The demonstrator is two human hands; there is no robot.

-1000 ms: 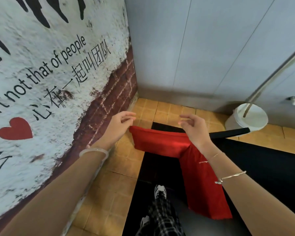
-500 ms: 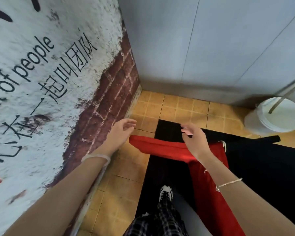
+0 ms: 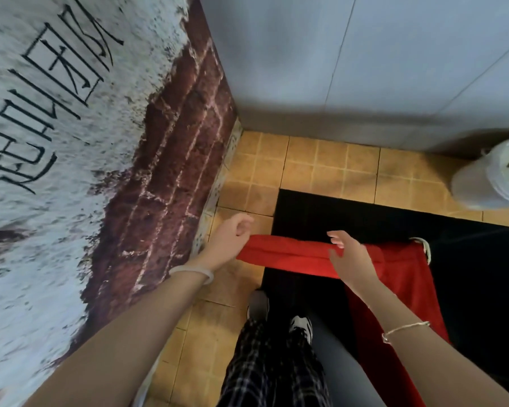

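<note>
Red cloth pulled out flat across the near corner of a black desk.
The left hand has its fingers curled round the cloth's end, just past the desk edge and above the tiled floor. The right hand lies on the cloth further along, fingers loose and fairly straight, clasping nothing. A white bucket stands by the grey wall.

End of red cloth in left grip, right grip loose above.
</note>
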